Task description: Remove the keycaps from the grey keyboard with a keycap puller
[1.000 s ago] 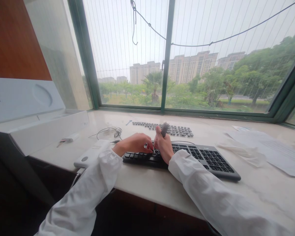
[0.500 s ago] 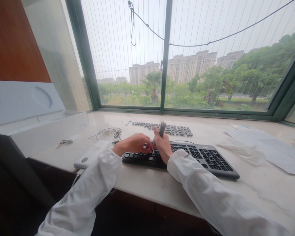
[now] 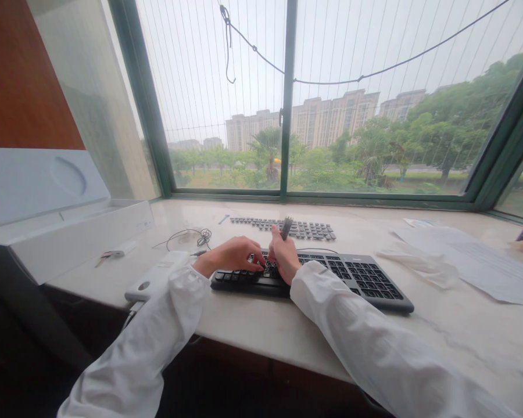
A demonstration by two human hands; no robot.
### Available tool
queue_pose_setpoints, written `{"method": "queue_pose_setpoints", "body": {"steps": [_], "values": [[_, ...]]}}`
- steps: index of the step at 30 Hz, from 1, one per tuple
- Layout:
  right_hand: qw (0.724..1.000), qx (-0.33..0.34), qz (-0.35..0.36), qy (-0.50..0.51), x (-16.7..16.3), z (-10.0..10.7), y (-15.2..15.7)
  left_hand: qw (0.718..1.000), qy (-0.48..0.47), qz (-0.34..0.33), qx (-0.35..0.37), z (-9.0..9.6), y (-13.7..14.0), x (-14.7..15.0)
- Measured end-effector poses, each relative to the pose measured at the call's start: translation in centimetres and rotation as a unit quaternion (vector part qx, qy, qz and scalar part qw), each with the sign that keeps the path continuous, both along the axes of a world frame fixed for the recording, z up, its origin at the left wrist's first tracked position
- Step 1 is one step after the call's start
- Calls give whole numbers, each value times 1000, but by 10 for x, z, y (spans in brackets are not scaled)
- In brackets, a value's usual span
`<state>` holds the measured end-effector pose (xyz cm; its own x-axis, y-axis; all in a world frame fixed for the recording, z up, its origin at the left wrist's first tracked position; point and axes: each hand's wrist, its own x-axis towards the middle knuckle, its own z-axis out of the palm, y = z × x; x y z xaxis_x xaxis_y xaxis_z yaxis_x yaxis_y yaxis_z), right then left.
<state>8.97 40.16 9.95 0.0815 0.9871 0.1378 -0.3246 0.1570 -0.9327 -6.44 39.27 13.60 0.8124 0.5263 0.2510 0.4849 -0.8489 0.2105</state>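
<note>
A black keyboard (image 3: 387, 295) lies on the pale tabletop, with keycaps on its left end and bare key sockets across much of the rest. My right hand (image 3: 284, 255) is wrapped round a dark grey brush (image 3: 286, 226), whose bristly-looking end points up; its lower end is hidden by the hand, over the keyboard. My left hand (image 3: 239, 255) rests over the left half of the keyboard, fingertips bent down to the keys beside my right hand. Whether those fingers grip anything is hidden. Behind the keyboard, loose keycaps (image 3: 309, 230) lie in rows.
Left of the keyboard sits a white device (image 3: 157, 278) with a cable plugged in. Further left are an open white box (image 3: 91, 229), a small white object (image 3: 124, 248) and a coiled black cable (image 3: 204, 237). Papers (image 3: 475, 261) and a clear plastic bag (image 3: 418, 264) lie right. The table's edge is near me.
The whole view has shifted slightly, so everything appears a little further left. My right hand still holds the brush, and my left hand stays at the keys.
</note>
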Motion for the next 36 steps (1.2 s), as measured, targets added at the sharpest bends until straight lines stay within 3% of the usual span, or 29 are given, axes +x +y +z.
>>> {"method": "queue_pose_setpoints", "body": {"steps": [4,8,10,13,19,23,27,31,36], "values": [[993,61,-32,-97,-1,2,-7,1000,-2,-2,-1,0,0,0],[958,191,-30,-210,-9,6,-24,1000,-7,5,9,-4,3,-2],[949,222,-9,-225,-11,6,-28,1000,-12,22,10,-6,5,-2],[958,202,-2,-204,-9,5,-25,999,-28,16,-33,-6,6,-3],[996,71,39,-41,-4,5,-8,997,-40,15,-65,-1,3,-3],[997,8,58,49,-2,7,-5,998,-37,16,-56,0,2,-3],[996,-29,47,69,2,7,-2,998,-39,19,-55,0,2,-2],[1000,-14,18,8,0,5,-5,998,-38,16,-49,-1,2,-2],[980,104,-35,-166,-9,6,-18,998,-45,-7,-50,-3,4,-3]]}}
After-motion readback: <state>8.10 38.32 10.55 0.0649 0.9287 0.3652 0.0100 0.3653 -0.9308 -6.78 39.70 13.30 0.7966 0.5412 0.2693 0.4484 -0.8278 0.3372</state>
